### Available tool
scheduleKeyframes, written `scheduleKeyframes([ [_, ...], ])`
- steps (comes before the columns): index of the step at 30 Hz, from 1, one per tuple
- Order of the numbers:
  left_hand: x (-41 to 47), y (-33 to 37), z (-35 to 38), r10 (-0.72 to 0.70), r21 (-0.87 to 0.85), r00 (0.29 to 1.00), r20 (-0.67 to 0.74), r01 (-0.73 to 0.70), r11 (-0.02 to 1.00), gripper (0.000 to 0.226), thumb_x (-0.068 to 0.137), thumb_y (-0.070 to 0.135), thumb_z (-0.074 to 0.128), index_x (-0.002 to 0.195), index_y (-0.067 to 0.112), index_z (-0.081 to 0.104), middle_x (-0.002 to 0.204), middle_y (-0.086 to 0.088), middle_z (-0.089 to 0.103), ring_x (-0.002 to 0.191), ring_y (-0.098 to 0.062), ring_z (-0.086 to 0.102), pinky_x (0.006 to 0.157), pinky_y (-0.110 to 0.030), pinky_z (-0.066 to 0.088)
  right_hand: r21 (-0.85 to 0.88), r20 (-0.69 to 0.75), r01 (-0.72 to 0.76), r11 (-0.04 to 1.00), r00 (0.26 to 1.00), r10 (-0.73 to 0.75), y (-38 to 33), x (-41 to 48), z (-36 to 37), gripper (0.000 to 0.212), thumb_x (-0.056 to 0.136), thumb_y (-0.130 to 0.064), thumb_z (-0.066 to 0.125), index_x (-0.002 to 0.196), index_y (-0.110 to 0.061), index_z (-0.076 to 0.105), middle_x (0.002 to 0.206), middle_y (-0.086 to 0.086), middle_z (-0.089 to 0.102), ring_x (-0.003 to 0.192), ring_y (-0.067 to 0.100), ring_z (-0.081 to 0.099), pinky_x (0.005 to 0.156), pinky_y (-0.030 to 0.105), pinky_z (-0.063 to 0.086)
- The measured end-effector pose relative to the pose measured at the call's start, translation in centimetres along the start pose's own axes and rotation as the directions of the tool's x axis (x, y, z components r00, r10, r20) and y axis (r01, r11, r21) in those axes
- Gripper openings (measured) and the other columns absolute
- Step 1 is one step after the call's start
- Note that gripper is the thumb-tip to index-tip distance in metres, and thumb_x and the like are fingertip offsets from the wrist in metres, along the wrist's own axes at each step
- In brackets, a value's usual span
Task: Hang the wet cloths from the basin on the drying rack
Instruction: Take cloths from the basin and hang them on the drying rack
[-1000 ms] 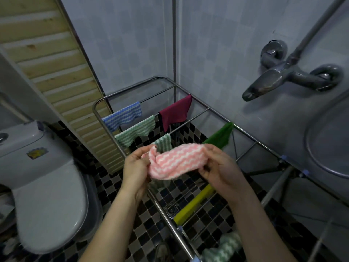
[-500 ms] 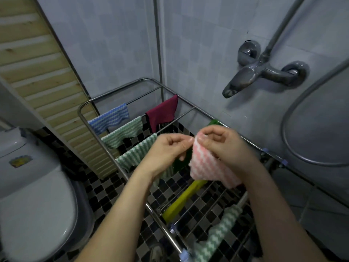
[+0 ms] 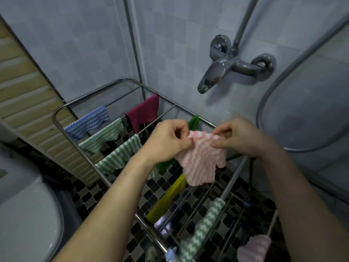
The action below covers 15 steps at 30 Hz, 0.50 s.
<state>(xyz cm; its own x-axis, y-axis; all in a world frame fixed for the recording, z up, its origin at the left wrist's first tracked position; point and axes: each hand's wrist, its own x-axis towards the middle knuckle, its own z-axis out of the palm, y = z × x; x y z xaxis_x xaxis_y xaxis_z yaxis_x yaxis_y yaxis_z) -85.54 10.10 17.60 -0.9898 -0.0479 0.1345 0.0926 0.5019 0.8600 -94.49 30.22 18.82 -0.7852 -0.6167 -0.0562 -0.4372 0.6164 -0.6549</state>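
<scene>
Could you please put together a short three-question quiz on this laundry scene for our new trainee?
1. True or false: the pink striped cloth already lies over a rail.
2. Which hand pinches it: A left, B right, C both?
3. Which colour is the cloth nearest the far left corner of the drying rack?

Key: 1 false, it hangs from the fingers above the rails. 2 C. 3 blue, the blue striped cloth.
</scene>
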Motion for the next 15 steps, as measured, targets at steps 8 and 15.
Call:
scheduleKeyframes([
  [8,0.6,-0.8,2.0,-0.112,0.081,0.993,0.031,0.110,0.991,0.020,0.081,0.014,0.077,0.098,0.021,0.069,0.074,0.007,0.062,0.063,-0.005,0.056,0.062,-0.021,0.044,0.536,-0.052,-0.161,0.829,0.974,0.222,4.4,-1.1,-0.7,0.012,0.089,-0.003,0.063,0.081,-0.011,0.065,0.072,0.005,0.063,0.057,0.003,0.059,0.053,0.022,0.055],
  [15,-1.0,-1.8,5.0,-0.234,-0.213,0.965,0.114,0.254,0.943,0.034,0.086,0.031,0.071,0.067,0.006,0.060,0.070,-0.021,0.060,0.063,-0.022,0.055,0.063,-0.036,0.048,0.537,-0.052,-0.211,0.816,0.958,0.282,8.3,-1.4,-0.2,0.006,0.080,-0.005,0.074,0.078,-0.009,0.069,0.056,-0.004,0.066,0.051,0.005,0.061,0.048,0.018,0.050],
])
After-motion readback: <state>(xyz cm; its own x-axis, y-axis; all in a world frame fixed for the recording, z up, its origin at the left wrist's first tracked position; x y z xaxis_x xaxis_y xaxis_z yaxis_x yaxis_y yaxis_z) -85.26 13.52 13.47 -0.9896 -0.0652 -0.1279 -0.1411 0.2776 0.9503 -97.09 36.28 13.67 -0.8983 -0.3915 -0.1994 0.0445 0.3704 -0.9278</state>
